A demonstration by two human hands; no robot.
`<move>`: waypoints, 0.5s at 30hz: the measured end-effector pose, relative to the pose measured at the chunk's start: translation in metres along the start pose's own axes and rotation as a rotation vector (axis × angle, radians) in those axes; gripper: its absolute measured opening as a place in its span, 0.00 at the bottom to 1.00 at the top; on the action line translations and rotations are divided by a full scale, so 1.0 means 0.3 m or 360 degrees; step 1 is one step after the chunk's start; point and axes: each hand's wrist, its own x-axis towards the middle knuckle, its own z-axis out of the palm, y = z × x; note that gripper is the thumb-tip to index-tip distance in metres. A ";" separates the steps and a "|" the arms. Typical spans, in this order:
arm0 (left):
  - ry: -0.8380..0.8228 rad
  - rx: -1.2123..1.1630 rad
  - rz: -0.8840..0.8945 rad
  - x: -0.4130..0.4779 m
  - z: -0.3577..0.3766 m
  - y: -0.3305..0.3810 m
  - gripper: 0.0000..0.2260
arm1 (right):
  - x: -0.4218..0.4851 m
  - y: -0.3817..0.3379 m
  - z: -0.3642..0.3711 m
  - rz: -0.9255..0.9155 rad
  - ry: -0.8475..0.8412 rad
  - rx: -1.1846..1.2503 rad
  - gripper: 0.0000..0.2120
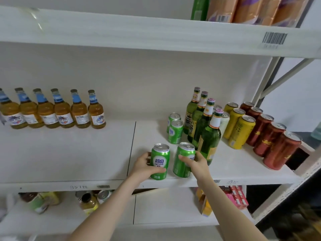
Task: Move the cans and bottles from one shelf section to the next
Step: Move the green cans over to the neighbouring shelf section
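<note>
- The left hand [146, 165] clamps one upright green can [160, 160], the right hand [197, 163] the second green can [182, 164], both at the front of the right section [234, 164].
- The seam [132, 150] lies just left of the left hand; we judge both go leftward.
- The left section [69, 153] holds amber bottles [57, 112] at its back.

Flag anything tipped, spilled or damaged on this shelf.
Nothing clearly stands out. The amber bottles, green bottles, yellow cans and red cans stand upright in rows; no spill shows. The left hand grips the left front can, the right hand the right front can, both upright. Lower-shelf jars are too blurred to judge.
</note>
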 end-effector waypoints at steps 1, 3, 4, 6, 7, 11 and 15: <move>0.0013 -0.0008 -0.0003 0.005 0.010 0.002 0.28 | 0.016 0.000 -0.003 -0.0002 -0.0016 0.0000 0.18; 0.0052 -0.0020 -0.0001 0.020 0.021 0.007 0.27 | 0.052 0.003 -0.005 -0.0009 -0.0027 -0.0002 0.18; 0.0073 -0.0021 0.0000 0.031 0.024 0.008 0.27 | 0.071 0.004 -0.003 -0.0016 -0.0028 -0.0003 0.18; 0.0099 -0.0027 0.0000 0.057 0.027 0.006 0.27 | 0.107 0.010 0.000 -0.0030 -0.0036 -0.0002 0.19; 0.0110 -0.0035 0.0001 0.072 0.027 0.003 0.28 | 0.126 0.013 0.003 -0.0041 -0.0040 -0.0001 0.21; 0.0169 -0.0065 0.0012 0.140 0.031 -0.015 0.30 | 0.204 0.023 0.017 -0.0093 -0.0051 -0.0007 0.24; 0.0206 -0.0105 0.0032 0.203 0.035 -0.032 0.34 | 0.274 0.030 0.041 -0.0133 -0.0062 -0.0015 0.26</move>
